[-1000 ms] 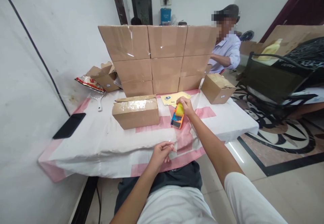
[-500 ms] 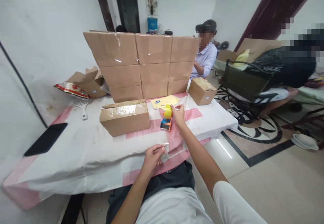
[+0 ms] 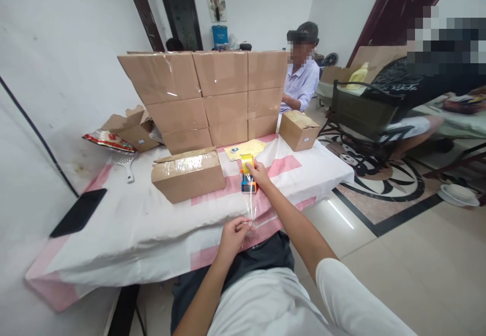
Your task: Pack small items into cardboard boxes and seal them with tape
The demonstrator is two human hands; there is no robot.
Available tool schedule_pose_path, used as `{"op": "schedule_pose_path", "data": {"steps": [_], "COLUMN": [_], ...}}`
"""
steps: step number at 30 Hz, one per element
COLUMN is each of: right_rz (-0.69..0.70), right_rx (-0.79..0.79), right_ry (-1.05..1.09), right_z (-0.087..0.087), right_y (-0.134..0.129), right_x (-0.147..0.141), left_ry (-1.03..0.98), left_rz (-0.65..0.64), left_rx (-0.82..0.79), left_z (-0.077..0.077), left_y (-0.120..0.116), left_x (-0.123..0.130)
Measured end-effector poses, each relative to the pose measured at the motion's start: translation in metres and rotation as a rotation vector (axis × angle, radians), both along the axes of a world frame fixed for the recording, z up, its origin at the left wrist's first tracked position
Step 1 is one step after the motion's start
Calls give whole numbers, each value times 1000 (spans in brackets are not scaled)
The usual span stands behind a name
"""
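My right hand (image 3: pixel 259 173) is closed on the yellow roll of a tape dispenser (image 3: pixel 249 186), which has an orange and blue body. A strip of clear tape (image 3: pixel 251 204) runs from the dispenser down toward me. Its near end is pinched between the fingertips of my left hand (image 3: pixel 234 235), close to the table's front edge. Left of the dispenser lies a closed cardboard box (image 3: pixel 190 180) with shiny tape along its top. Just behind the dispenser is a yellow sheet of card (image 3: pixel 243 149) with small pictures on it.
Stacked cardboard boxes (image 3: pixel 224 95) form a wall at the table's back. A smaller box (image 3: pixel 299 132) stands right. At left are a black phone-like slab (image 3: pixel 79 213), a white slotted spoon (image 3: pixel 127 166) and an opened carton (image 3: pixel 131 128). Two people sit beyond, one behind the boxes.
My right hand has moved onto the tape roll and grips it. A clear strip now shows stretched between the dispenser and my left hand. The view has shifted slightly.
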State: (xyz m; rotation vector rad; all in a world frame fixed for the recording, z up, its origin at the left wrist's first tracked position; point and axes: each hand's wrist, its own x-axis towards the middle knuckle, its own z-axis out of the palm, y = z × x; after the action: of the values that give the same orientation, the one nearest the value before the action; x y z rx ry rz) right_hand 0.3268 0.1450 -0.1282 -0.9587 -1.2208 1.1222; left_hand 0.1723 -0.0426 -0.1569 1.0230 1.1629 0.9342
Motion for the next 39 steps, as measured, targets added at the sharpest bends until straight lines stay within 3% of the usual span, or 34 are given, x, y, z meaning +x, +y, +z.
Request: {"op": "schedule_pose_path", "data": {"steps": [6,15,21,26,30,34,37,39], "right_rz": [-72,-200,-165,-161,-142,-357,-539,-497], "right_rx": [-21,-29,-118,-223,-194,-59,61,83], "right_ry": [120,217,354,455,500,534,273,101], "right_z": [6,25,57,59,64,80,74,58], "right_y": [-4,-19,-31,-43,-38,-17,-4,-1], "right_x": [-4,6,-4,-8,26,80,93,85], "left_ry": [36,145,266,308,327,286,220,179], "left_rz": [24,-27,25,0,-15,36,33,36], "left_rx": [-6,108,221,268,191,151,127,106], "left_z": [0,38,31,34,19,8,16,25], "left_y": [0,-12,0,8,-4,-20,-22,-19], "left_x": [-7,-21,-22,-26,-34,-44,-46,-47]}}
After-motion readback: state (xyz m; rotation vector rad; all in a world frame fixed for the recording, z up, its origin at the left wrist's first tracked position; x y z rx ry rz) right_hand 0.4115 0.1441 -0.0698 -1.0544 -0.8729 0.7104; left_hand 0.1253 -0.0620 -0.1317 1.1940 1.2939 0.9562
